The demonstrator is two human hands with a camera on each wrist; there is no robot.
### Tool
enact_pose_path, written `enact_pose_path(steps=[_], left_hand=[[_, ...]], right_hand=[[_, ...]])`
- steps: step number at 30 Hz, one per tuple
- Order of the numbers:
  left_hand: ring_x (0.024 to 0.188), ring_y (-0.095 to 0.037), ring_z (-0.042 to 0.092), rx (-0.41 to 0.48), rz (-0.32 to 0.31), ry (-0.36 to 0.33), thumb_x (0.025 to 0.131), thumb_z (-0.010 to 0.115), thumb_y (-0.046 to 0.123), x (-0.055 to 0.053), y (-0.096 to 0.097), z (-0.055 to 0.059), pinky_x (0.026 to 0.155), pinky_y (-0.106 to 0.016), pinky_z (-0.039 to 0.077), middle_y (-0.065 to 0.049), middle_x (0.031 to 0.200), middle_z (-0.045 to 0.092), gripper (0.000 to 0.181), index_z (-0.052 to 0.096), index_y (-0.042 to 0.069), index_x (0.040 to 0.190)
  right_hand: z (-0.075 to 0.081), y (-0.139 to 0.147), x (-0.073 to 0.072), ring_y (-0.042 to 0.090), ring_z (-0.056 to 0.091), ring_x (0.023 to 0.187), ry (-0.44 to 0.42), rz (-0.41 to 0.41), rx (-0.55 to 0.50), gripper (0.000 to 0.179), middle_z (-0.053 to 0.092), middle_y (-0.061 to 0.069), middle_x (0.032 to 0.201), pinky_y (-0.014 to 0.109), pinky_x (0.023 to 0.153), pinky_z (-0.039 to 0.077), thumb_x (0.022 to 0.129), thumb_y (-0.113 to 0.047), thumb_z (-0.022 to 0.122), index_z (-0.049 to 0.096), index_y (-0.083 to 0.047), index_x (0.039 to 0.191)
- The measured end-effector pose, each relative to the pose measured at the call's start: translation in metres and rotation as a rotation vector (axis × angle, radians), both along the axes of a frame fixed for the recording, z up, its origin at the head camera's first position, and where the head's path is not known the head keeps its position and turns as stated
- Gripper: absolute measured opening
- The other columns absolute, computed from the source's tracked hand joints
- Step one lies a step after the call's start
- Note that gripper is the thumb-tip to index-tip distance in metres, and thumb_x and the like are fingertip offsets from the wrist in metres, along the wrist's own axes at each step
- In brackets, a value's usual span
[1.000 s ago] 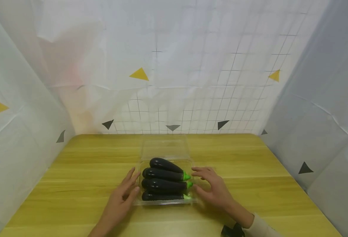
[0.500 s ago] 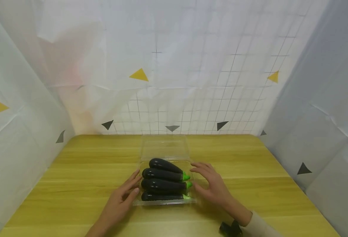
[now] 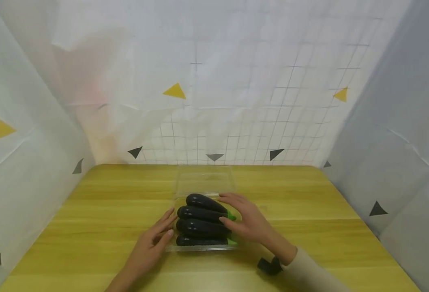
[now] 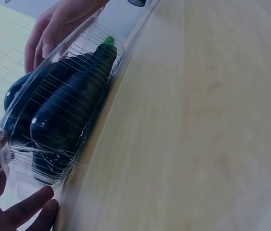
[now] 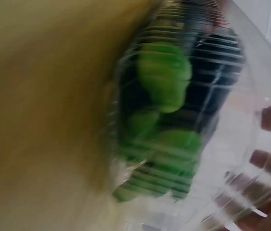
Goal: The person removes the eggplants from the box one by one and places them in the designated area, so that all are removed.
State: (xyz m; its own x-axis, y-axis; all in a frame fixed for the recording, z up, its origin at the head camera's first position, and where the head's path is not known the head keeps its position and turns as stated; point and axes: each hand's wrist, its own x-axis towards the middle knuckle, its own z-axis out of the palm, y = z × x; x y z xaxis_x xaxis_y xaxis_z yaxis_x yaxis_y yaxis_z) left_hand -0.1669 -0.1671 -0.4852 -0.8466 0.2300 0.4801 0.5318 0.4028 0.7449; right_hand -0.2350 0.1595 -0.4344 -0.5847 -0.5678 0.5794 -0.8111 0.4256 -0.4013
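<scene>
Several dark purple eggplants (image 3: pixel 201 228) with green caps lie side by side in a clear plastic clamshell box (image 3: pixel 200 248). Its transparent lid (image 3: pixel 204 181) is folded back behind it. My left hand (image 3: pixel 146 247) rests along the box's left side, fingers extended and thumb near the front corner. Over the right end of the box, my right hand (image 3: pixel 252 222) reaches in with fingers spread, thumb and fingertips close above the eggplants' stem ends. In the right wrist view the green caps (image 5: pixel 164 77) show blurred through the ribbed wall.
The box stands on a yellow wood-grain table (image 3: pixel 127 190). A white sheet wall (image 3: pixel 236 134) with a grid and triangles rises behind, and sheets flank both sides. A small black device (image 3: pixel 269 266) is at the right wrist.
My right hand has moved left from beside the box to over the eggplants' stem ends. The left hand stays almost where it was at the left side.
</scene>
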Motion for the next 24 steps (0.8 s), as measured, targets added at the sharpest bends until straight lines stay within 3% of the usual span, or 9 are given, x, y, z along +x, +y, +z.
enact_pose_path(steps=[9,18,24], left_hand=[[0.129,-0.031,0.059,0.014,-0.018,0.002,0.105,0.062,0.01,0.001,0.001,0.0,0.095,-0.041,0.056,-0.006,0.16,0.043,0.04,0.06,0.006,0.146],[0.129,-0.031,0.059,0.005,-0.014,0.002,0.106,0.062,0.01,0.001,0.002,0.001,0.096,-0.041,0.056,-0.006,0.161,0.043,0.04,0.06,0.006,0.146],[0.129,-0.03,0.059,-0.007,-0.011,0.001,0.106,0.061,0.01,0.001,0.001,0.002,0.097,-0.041,0.056,-0.006,0.161,0.042,0.041,0.06,0.006,0.146]], right_hand=[[0.003,-0.012,-0.004,0.028,0.053,0.133,-0.1,0.079,0.083,0.053,0.06,0.008,0.144,0.054,0.104,0.049,0.095,-0.022,0.078,0.061,-0.006,0.142],[-0.002,-0.013,-0.007,0.03,0.055,0.132,-0.12,0.071,0.081,0.042,0.06,0.011,0.144,0.053,0.104,0.05,0.096,-0.016,0.077,0.066,-0.006,0.136],[-0.004,-0.012,-0.01,0.026,0.063,0.116,-0.129,0.03,0.075,0.038,0.064,0.006,0.131,0.047,0.092,0.056,0.092,-0.012,0.081,0.07,-0.01,0.129]])
